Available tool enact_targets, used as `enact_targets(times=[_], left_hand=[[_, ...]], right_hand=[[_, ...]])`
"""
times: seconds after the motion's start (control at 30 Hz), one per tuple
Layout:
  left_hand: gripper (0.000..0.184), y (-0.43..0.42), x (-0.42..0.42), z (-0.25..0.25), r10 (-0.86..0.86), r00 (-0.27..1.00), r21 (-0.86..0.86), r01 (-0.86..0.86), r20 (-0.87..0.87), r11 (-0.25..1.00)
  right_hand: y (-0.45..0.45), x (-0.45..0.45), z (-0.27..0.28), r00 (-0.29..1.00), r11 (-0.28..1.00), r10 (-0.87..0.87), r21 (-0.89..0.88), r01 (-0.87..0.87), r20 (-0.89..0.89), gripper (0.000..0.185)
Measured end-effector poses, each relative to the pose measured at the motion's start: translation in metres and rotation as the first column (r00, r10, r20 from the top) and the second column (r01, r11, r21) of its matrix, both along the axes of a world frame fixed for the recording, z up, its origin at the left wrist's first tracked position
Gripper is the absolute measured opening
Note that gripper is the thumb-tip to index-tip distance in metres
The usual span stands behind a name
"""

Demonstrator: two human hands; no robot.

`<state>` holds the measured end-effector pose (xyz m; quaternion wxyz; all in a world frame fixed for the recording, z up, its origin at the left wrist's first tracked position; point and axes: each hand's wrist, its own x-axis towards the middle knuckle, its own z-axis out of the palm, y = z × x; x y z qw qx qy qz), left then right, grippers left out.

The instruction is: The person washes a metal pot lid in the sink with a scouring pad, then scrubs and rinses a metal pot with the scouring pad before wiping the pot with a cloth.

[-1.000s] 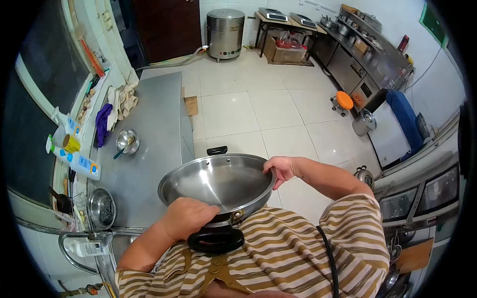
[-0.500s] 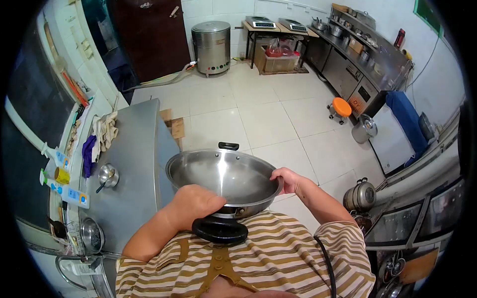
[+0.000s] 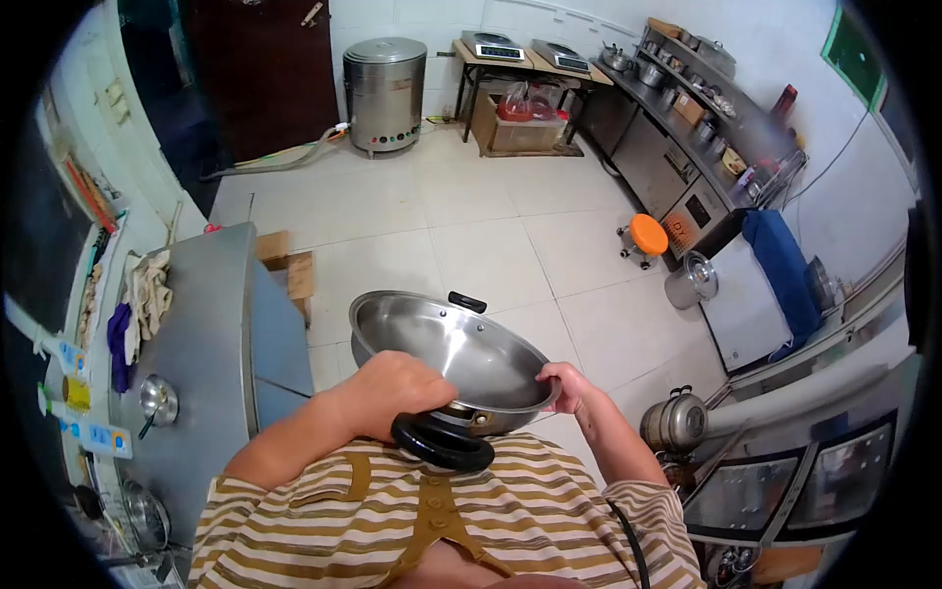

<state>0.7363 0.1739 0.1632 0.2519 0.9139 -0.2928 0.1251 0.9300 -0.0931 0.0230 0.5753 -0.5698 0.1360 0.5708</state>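
A wide stainless steel wok (image 3: 486,355) with two black loop handles is held in front of my striped shirt. Nothing lies inside it, and its right side hangs lower than its left. My left hand (image 3: 402,383) is closed over the near rim, just left of the near handle (image 3: 442,442). On the right side of the rim, my right hand (image 3: 563,385) grips with the thumb on top; its other fingers are partly hidden behind the wall. The far handle (image 3: 467,301) points away from me.
A steel counter (image 3: 211,334) runs along my left, bearing a small metal bowl (image 3: 159,400). Ahead stand a steel barrel cooker (image 3: 385,98) and a table with two induction cookers (image 3: 493,45). An orange stool (image 3: 648,236) and lidded pot (image 3: 677,420) are on the right.
My view has turned a little right, so the room appears shifted left. The wok now tilts lower on its right side. Both hands keep their hold on the rim.
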Motion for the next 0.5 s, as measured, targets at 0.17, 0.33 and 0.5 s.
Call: enact_targets(times=[0.17, 0.33, 0.5], left_hand=[[0.021, 0.050, 0.089, 0.002, -0.139, 0.990, 0.008, 0.139, 0.021, 0.990], [0.017, 0.090, 0.170, 0.004, -0.299, 0.951, -0.062, 0.304, 0.077, 0.951], [0.023, 0.106, 0.256, -0.003, -0.458, 0.889, -0.122, 0.455, -0.002, 0.882]], right_hand=[[0.017, 0.051, 0.015, 0.993, 0.993, -0.113, -0.021, 0.114, 0.044, 0.027], [0.030, 0.095, -0.003, 0.950, 0.950, -0.311, -0.040, 0.311, 0.020, 0.027], [0.044, 0.118, 0.020, 0.909, 0.892, -0.401, -0.180, 0.416, 0.112, 0.029]])
